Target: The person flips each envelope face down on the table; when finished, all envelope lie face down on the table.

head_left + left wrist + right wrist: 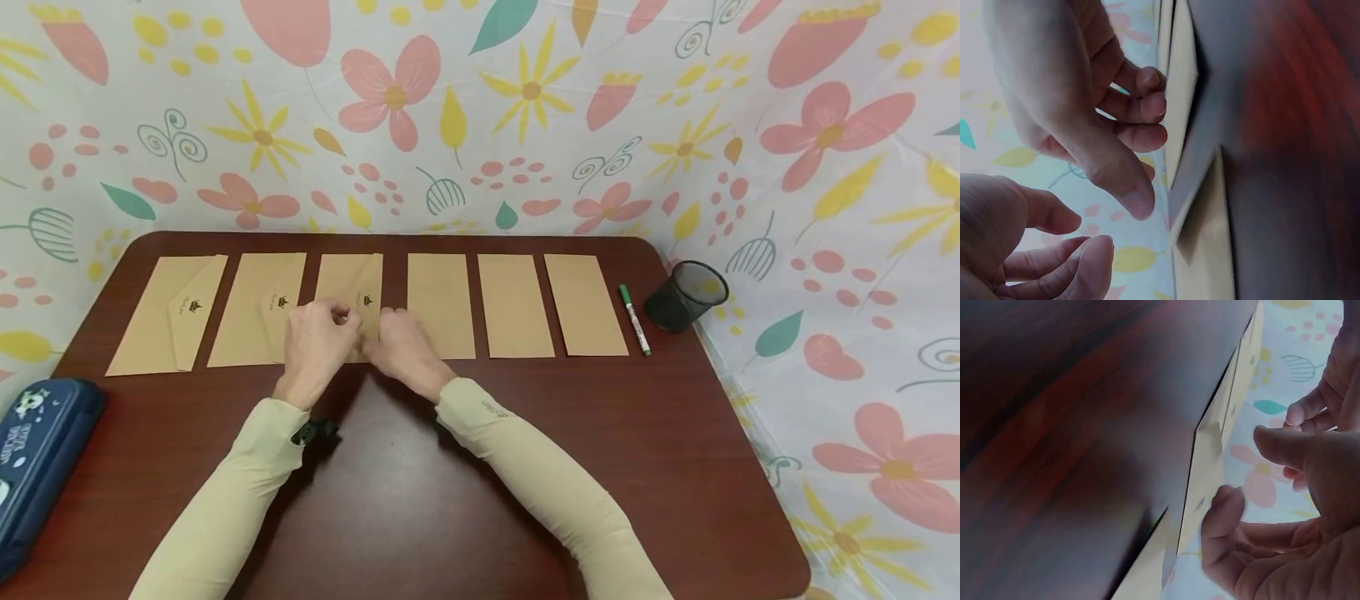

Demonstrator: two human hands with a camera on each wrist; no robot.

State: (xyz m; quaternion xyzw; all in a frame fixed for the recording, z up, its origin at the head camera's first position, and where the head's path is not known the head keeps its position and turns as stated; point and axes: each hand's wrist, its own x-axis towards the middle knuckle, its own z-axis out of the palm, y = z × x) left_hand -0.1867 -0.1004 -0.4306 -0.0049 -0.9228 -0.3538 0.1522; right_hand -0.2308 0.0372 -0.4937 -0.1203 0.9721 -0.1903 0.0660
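Six brown paper envelopes lie in a row along the far side of the table. The third envelope from the left (352, 275), with a crown print on its flap, lies under both hands in the head view. My left hand (318, 342) is over its left part, fingers loosely bent. Low over its right edge is my right hand (405, 346). The left wrist view shows the left hand (1041, 244) with a gap between thumb and finger and nothing in it. Thumb and fingers of the right hand (1285, 544) are apart, a fingertip close to the printed envelope (1191, 506).
Two printed envelopes (142, 317) (247, 308) lie left, and three plain ones (441, 308) right. A green-capped marker (636, 321) and a black mesh pen cup (682, 296) are at the right end. A dark blue pencil case (48, 450) lies left. Patterned cloth (465, 100) hangs behind.
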